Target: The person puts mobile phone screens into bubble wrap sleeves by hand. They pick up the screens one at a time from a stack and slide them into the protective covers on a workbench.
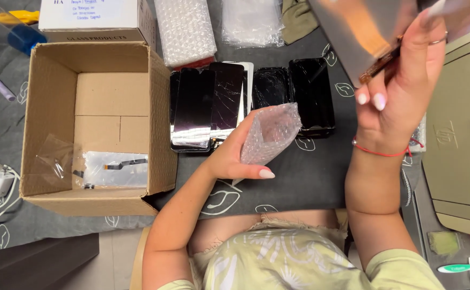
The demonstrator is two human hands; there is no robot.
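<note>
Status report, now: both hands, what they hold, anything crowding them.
Left hand gripping bubble-wrap pouch, mouth open. Right hand raised, holding a flat screen panel. Stacked black screens right behind pouch; open cardboard box to the left.

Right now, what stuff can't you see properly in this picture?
All in the head view:
- Phone screen panel in the right hand: its top is cut off by the frame edge, and it is blurred.
- Inside of the bubble wrap pouch in the left hand: hidden by its cloudy wrap.
- Lower screens in the black stacks: covered by the top ones.
- White box: cropped at the top.
</note>
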